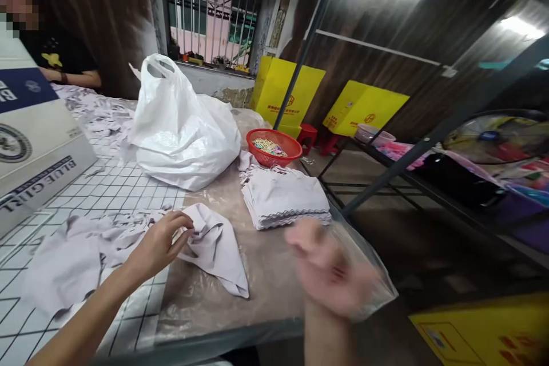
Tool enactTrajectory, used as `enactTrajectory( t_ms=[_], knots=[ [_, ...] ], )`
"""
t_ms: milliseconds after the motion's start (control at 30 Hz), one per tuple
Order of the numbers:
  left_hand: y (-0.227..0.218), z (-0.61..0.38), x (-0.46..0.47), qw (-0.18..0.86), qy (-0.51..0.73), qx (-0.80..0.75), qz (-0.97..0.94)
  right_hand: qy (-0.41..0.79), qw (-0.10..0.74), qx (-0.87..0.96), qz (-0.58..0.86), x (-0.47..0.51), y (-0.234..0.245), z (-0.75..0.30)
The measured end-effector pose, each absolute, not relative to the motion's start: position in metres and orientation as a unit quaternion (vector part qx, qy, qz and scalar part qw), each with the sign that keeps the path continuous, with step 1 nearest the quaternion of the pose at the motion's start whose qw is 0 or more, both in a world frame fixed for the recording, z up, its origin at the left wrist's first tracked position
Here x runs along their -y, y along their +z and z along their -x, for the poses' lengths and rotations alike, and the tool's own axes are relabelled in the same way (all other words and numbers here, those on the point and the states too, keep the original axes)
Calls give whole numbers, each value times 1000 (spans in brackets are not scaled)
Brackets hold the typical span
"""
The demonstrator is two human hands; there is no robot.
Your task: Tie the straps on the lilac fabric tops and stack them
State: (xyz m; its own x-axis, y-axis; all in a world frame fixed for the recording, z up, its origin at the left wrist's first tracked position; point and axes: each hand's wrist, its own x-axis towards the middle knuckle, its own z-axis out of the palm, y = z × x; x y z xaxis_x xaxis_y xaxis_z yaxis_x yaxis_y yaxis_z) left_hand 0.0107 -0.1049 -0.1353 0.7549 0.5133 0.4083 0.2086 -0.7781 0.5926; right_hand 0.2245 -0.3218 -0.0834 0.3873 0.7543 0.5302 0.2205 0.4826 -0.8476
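A pale lilac-grey cloth piece [223, 251] lies creased on the plastic-covered table, one pointed corner toward the front edge. My left hand [165, 237] is at its left side, fingers curled and thumb close to the fingertips, pinching the crumpled part. Left of it spreads a loose heap of similar cloth pieces [64, 263]. My right hand [332, 271] is raised over the table's right front corner, smeared by motion, so its fingers are unclear. Just beyond it sits a neat stack of cloth pieces [285, 194] with scalloped edges.
A full white plastic bag [184, 131] stands behind the cloth, beside a red basket [257, 151] of small pale items. A printed carton [38, 143] is at left, and a person [64, 63] sits behind it. A metal post [386, 168] slants past the table's right side.
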Motion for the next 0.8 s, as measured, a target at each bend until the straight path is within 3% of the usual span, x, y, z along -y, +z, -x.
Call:
enactTrajectory(
  t_ms=[33, 100, 267, 400, 600, 800],
  knots=[
    [-144, -15, 102, 251, 283, -184, -907, 210, 682, 538, 449, 305, -96, -222],
    [-160, -21, 98, 223, 272, -146, -925, 298, 584, 559, 508, 268, -127, -221],
    [-184, -26, 79, 157, 264, -107, -945, 253, 484, 493, 677, 225, -183, -241],
    [-192, -26, 57, 111, 255, -192, -941, 246, 412, 570, 667, 237, -183, -239],
    [-190, -30, 38, 155, 119, -264, -945, 161, 196, 710, 657, 241, -177, -212],
    [-185, -26, 52, 193, 146, -234, -942, 193, 247, 713, 628, 248, -166, -218]
  ],
)
